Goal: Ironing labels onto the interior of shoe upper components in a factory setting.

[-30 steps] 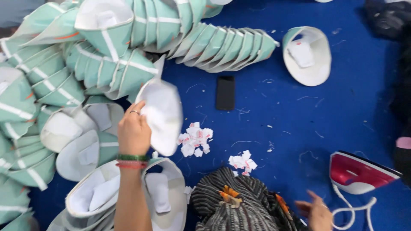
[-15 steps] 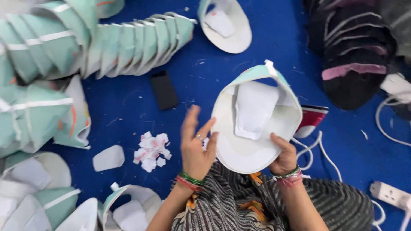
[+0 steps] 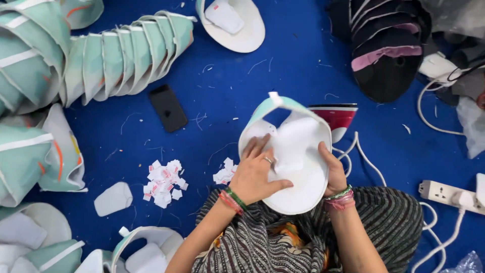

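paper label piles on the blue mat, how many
2: a larger pile left of the left hand, a smaller pile partly behind that hand. More could be hidden.

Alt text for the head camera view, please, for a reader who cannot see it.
Two bare hands hold a white, mint-edged cap panel over a striped lap: the left hand lies flat on its white lining, the right hand grips its edge. Around it on blue cloth lie stacked mint panels, a black phone, paper scraps and a red iron.
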